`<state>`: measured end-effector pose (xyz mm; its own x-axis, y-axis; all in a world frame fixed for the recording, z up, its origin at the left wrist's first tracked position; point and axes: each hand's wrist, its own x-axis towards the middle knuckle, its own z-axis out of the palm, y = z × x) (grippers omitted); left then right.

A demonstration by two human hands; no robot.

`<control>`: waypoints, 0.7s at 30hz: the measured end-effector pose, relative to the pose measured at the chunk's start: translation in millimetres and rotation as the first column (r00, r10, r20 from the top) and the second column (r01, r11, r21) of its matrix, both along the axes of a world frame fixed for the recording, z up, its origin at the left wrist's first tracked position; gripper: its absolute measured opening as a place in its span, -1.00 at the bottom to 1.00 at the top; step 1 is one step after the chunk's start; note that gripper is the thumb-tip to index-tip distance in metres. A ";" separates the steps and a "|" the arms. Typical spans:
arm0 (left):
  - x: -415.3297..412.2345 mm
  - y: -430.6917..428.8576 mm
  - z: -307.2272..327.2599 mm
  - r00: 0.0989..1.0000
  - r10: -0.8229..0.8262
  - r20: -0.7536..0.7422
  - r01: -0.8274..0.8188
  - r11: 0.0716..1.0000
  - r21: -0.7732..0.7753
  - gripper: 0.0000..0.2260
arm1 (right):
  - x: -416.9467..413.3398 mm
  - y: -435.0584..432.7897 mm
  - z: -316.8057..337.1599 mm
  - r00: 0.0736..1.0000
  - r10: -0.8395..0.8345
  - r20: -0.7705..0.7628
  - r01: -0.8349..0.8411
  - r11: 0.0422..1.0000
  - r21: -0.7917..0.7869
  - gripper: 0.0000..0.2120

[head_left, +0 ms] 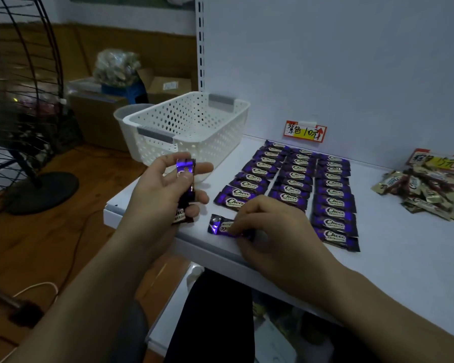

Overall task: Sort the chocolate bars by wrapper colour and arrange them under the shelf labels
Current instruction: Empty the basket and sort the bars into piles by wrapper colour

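My left hand grips a purple-wrapped chocolate bar upright, just above the shelf's left front corner. My right hand pinches another purple bar that lies flat on the white shelf, at the near end of the left row. Several purple bars lie in three neat rows under a purple-colour label on the back wall. A loose heap of gold-wrapped bars sits under a second label at the right.
A white perforated basket stands at the shelf's back left corner. Left of the shelf are a standing fan, cardboard boxes and cables on the wooden floor. A lower shelf shows beneath my arms.
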<state>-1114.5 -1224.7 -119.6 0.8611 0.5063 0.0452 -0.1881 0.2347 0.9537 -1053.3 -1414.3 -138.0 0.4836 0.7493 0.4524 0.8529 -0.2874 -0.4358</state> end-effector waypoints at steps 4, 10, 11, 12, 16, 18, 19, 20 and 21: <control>4.3 3.6 -1.6 0.996 0.061 0.058 -0.067 0.991 0.114 -0.83 | -3.2 -6.1 -0.7 0.998 -0.056 0.021 0.055 0.997 0.062 -0.81; 12.0 6.1 -7.9 0.989 0.098 0.110 -0.121 0.969 0.217 -0.78 | -6.5 -7.8 -4.4 0.987 -0.164 0.004 0.164 0.985 -0.045 -0.80; 13.1 4.6 -10.1 0.989 0.086 0.121 -0.113 0.966 0.234 -0.77 | -6.2 -5.2 -5.0 0.984 -0.176 0.012 0.176 0.983 -0.059 -0.80; 14.0 3.5 -12.9 0.989 0.076 0.127 -0.106 0.962 0.250 -0.78 | -6.1 -2.0 -4.3 0.984 -0.178 0.012 0.178 0.982 -0.062 -0.79; 16.4 6.4 -20.5 0.990 0.068 0.125 -0.098 0.963 0.252 -0.81 | -5.4 11.5 1.3 0.991 -0.113 -0.068 0.100 0.980 -0.172 -0.72; 15.7 7.9 -21.5 0.989 0.065 0.132 -0.095 0.966 0.240 -0.84 | -4.6 15.5 3.2 0.992 -0.074 -0.098 0.056 0.981 -0.183 -0.70; 15.3 7.6 -21.7 0.989 0.065 0.136 -0.097 0.965 0.245 -0.84 | -5.5 16.7 4.0 0.993 -0.062 -0.099 0.045 0.985 -0.165 -0.73; 14.7 7.1 -21.8 0.988 0.066 0.141 -0.100 0.962 0.253 -0.84 | -6.7 17.5 4.7 0.994 -0.055 -0.099 0.041 0.989 -0.139 -0.80; 14.3 6.4 -22.1 0.987 0.069 0.146 -0.105 0.960 0.260 -0.83 | -8.1 17.9 5.3 0.994 -0.053 -0.091 0.042 0.992 -0.120 -0.88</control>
